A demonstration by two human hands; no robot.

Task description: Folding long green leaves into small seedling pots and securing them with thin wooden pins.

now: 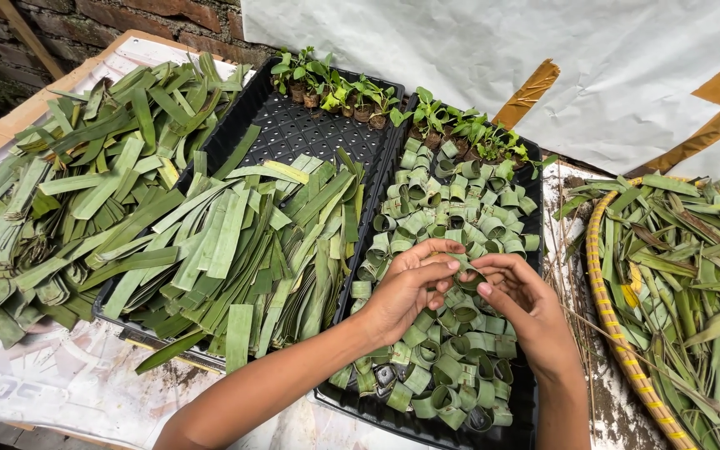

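The surface (68, 392) was covered with pale, stained paper and carried nearly everything in view. A loose heap of cut leaf strips (77, 183) spread over its far-left part, and a second batch of flat strips (243, 242) lay across a black perforated tray (293, 133), whose far end stood bare apart from a row of small seedlings (327, 83). Just beside it on the right sat a second black tray (527, 400), filled with many little rolled leaf rings (443, 367) and with more seedlings (468, 129) along its far edge. At the right edge a woven basket with a yellow rim (610, 333) held long, untrimmed leaves (685, 267).

Both forearms came in from the bottom of the view and met over the middle of the ring tray. The left arm slanted up from the lower left, its wrist bent so that the left hand (406, 287) curled inward, palm toward the right. The right hand (522, 300) rose from the lower right, palm turned left, thumb low. The fingers of both hands were bent and pressed close, their tips pinching a single leaf ring (468, 273) held between the two hands, just above the rings lying in the tray.
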